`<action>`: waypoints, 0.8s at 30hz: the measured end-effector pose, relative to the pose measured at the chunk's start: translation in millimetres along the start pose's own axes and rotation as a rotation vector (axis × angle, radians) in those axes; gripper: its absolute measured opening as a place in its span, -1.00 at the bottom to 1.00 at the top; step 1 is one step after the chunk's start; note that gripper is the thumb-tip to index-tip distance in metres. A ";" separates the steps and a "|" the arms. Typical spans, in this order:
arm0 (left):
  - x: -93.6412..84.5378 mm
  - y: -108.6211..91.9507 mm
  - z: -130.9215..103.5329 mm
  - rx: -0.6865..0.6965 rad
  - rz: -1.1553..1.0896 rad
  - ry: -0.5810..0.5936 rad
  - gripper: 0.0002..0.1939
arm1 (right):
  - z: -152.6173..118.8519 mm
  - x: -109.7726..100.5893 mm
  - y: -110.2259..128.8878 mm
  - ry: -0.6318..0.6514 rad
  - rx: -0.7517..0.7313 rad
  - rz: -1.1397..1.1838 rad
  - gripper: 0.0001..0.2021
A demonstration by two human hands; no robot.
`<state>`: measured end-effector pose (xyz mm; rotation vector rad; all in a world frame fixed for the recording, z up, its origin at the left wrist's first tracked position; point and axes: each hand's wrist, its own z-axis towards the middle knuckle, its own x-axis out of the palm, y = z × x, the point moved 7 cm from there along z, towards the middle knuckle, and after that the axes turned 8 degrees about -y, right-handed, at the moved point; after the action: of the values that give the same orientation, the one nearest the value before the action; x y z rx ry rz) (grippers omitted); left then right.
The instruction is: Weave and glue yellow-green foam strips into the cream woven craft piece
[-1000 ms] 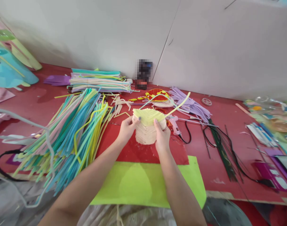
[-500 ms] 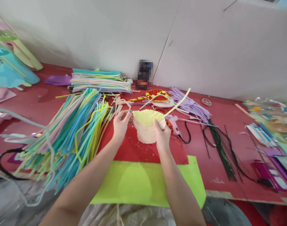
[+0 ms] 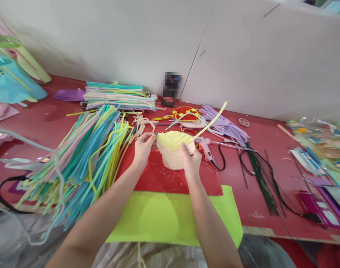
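Nearest the viewer, a lime-green flat sheet (image 3: pixel 147 216) lies at the front edge of the red-topped table (image 3: pixel 253 214). Beyond it, a smaller red sheet (image 3: pixel 159 180) underlies the work. Above this sheet is a leaf-shaped piece of folded fuzzy strips (image 3: pixel 174 158), cream below and pale yellow above. The right hand (image 3: pixel 191 158) grips its right edge, thumb on top; a loose pale yellow strip (image 3: pixel 214 120) slants up and outward from there. The left hand (image 3: pixel 143 149), fingers curled toward the thumb, stands at the upper left edge; whether it grips anything cannot be told. To the left, a multicoloured bundle of fuzzy stems (image 3: pixel 83 156) borders the red sheet. Right of the right hand, a pink-and-white glue gun (image 3: pixel 205 147) lies close; bare table opens below it. Farther back are a red-and-yellow oval piece (image 3: pixel 186 115) and a lilac stem bundle (image 3: pixel 225 123), before the pale grey wall (image 3: pixel 108 41).
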<state>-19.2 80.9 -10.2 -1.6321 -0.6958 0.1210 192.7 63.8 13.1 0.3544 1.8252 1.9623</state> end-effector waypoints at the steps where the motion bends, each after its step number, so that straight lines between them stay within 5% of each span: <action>1: 0.1 0.5 0.0 -0.006 -0.005 0.001 -0.77 | 0.0 0.0 0.0 -0.001 0.001 -0.001 -0.56; 24: 2.9 1.2 -0.3 -0.015 0.003 0.074 -0.66 | 2.1 0.3 -5.8 -0.013 0.030 0.050 -0.56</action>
<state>-16.3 82.1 -10.4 -1.6434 -0.6395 0.0572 194.2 66.0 7.5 0.4245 1.8560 1.9633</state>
